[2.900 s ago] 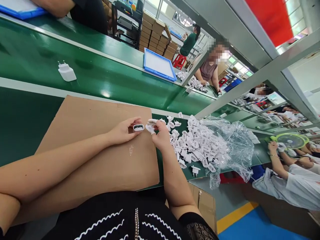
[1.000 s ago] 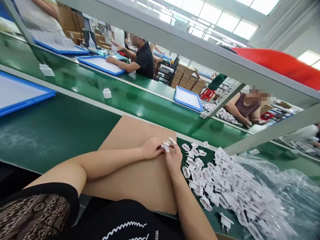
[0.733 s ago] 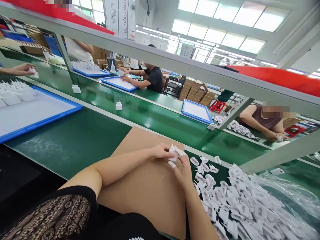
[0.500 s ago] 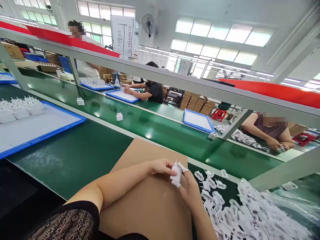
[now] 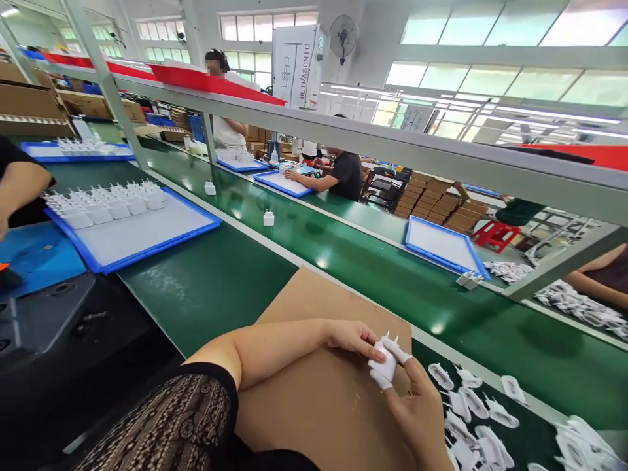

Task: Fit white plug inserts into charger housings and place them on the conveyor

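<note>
A white two-pin plug charger (image 5: 384, 364) is held between both hands above a brown cardboard sheet (image 5: 314, 405), its metal pins pointing up. My left hand (image 5: 357, 340) pinches it from the left with the thumb across its front. On the other side, my right hand (image 5: 412, 392) grips it between thumb and forefinger, both tips wrapped in white covers. To the right of that hand lie several loose white plug covers with pins (image 5: 473, 400), spread on the green bench.
Beyond the cardboard runs a green conveyor belt (image 5: 338, 245) carrying white chargers (image 5: 268, 218). A blue-rimmed tray (image 5: 161, 252) with rows of chargers stands at left, near a co-worker's arm (image 5: 22, 186). A metal shelf rail (image 5: 373, 140) crosses above the belt. More co-workers sit opposite.
The view has swung left, bringing more of the left tray and a co-worker's arm into sight. Both hands keep hold of the charger, with little change in grip.
</note>
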`<state>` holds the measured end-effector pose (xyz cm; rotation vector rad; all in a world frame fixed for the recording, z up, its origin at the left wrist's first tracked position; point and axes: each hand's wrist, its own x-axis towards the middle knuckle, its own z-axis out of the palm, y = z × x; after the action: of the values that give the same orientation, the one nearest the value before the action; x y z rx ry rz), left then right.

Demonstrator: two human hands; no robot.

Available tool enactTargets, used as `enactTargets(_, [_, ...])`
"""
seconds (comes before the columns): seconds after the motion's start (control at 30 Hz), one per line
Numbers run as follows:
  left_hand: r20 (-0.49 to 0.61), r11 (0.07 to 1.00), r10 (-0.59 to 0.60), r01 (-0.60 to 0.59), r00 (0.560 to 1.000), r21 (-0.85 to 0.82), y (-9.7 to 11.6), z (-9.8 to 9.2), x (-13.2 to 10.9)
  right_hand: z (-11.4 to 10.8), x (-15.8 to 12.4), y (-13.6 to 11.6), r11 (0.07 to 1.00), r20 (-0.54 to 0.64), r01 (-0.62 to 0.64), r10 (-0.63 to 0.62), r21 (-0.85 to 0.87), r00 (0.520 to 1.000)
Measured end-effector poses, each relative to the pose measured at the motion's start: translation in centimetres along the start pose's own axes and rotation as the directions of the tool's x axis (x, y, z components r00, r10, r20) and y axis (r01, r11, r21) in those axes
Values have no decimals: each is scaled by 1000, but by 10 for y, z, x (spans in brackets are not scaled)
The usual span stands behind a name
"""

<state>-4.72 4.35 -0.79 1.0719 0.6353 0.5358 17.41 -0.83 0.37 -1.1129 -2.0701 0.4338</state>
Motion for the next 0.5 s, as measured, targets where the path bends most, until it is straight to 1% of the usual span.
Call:
enactTargets(0.13, [-11,1000,-8,8,1000,1,0,0,-2,1,0,0,996,29,-88,87,5,996])
enactTargets(0.23, [-35,999,-26,27,999,30,4,3,1,5,0,0,977,44,-208,206,38,977])
enactTargets(0.27, [-84,997,-23,30,996,77,6,4,4,8,-1,0,965,55,-256,253,61,966])
enactTargets(0.3, [-170,989,-6,31,985,142,9,4,9,11,-1,-1,951,70,-296,290,90,954])
enactTargets(0.33, [-282,976,28,34,959,213,12,3,14,14,-2,-2,940,87,-322,313,114,946])
enactTargets(0.37, [-403,959,79,41,912,281,16,1,20,17,-3,-2,935,106,-331,319,126,942])
enactTargets(0.4, [-514,941,137,51,847,335,20,-4,26,20,-4,-3,938,125,-323,309,121,943])
enactTargets(0.43, [-602,925,188,65,776,374,26,-10,31,22,-5,-3,948,141,-303,288,96,947])
enactTargets(0.47, [-666,913,228,82,711,400,32,-18,35,25,-6,-3,960,156,-274,263,54,952])
enactTargets(0.5, [-711,900,257,105,654,422,38,-27,38,26,-7,-3,971,169,-238,234,5,957])
